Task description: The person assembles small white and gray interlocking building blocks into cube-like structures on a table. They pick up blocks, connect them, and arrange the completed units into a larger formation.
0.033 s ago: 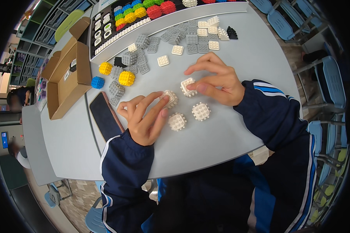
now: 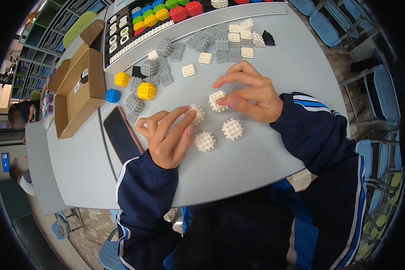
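Pressing, apparently: left hand (image 2: 164, 142) touched one white block (image 2: 200, 117), right hand (image 2: 258, 95) another block (image 2: 216, 96), fingers apart; next move wanted even pressure.

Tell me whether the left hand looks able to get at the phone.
Probably yes: the phone lies just left of the left hand, its face mostly uncovered, with nothing standing between. The hand touches a white block, though, so it would likely have to leave that first.

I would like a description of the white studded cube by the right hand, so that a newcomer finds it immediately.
On the grey table, find four white studded cubes. The wanted cube is farthest from the table's near edge; it alone lies at the right hand.
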A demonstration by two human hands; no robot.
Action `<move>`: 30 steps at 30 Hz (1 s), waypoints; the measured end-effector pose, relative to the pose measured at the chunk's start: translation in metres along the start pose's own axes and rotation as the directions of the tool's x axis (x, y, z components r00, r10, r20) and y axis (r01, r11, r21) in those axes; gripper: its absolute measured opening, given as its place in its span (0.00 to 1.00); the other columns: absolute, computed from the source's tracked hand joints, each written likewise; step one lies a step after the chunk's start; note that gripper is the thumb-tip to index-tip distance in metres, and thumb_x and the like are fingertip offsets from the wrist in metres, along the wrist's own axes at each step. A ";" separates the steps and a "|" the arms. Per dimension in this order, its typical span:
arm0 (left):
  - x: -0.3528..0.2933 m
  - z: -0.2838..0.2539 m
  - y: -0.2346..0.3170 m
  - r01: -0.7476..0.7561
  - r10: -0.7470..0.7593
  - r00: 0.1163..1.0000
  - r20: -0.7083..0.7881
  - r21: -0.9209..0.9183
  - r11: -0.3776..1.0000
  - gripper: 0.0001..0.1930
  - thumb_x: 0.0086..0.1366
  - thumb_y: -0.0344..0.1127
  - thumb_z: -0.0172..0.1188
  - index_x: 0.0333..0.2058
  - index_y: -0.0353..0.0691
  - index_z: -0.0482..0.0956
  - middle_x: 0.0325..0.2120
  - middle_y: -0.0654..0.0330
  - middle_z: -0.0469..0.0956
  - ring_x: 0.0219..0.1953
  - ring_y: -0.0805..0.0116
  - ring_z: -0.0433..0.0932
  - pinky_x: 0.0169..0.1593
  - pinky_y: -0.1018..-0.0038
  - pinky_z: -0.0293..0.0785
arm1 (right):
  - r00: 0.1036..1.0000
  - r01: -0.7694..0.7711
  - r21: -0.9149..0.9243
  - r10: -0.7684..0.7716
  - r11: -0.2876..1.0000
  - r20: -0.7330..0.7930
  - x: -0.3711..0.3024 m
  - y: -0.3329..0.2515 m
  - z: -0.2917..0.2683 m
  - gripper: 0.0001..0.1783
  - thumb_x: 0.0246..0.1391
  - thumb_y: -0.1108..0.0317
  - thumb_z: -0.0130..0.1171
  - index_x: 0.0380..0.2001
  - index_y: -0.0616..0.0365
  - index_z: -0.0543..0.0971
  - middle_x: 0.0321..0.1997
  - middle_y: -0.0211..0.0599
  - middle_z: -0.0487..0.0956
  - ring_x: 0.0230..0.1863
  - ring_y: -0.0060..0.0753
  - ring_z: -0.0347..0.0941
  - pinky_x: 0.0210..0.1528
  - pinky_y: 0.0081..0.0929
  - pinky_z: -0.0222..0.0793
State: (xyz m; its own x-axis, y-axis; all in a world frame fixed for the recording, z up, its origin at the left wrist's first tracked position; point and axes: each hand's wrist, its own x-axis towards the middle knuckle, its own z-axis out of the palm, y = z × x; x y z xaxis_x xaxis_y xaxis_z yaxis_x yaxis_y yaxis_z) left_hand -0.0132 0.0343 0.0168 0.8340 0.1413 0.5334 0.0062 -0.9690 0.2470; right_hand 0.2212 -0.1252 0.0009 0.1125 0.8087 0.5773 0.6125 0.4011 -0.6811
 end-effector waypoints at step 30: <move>0.013 0.011 0.003 -0.046 0.047 0.999 -0.025 0.030 0.998 0.09 0.53 0.26 0.66 0.36 0.37 0.84 0.38 0.63 0.84 0.36 0.69 0.78 0.50 0.64 0.56 | 0.986 0.169 -0.168 -0.165 0.971 0.039 0.007 0.007 0.003 0.06 0.56 0.77 0.64 0.35 0.66 0.87 0.33 0.34 0.84 0.45 0.34 0.76 0.53 0.31 0.65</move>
State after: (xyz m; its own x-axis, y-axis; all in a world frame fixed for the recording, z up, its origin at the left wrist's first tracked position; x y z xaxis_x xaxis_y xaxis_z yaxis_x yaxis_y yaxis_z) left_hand 0.0033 0.0311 0.0153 0.8194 0.1010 0.5643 -0.0151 -0.9802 0.1975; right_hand 0.2233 -0.1154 -0.0012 -0.0202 0.7478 0.6636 0.7456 0.4535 -0.4883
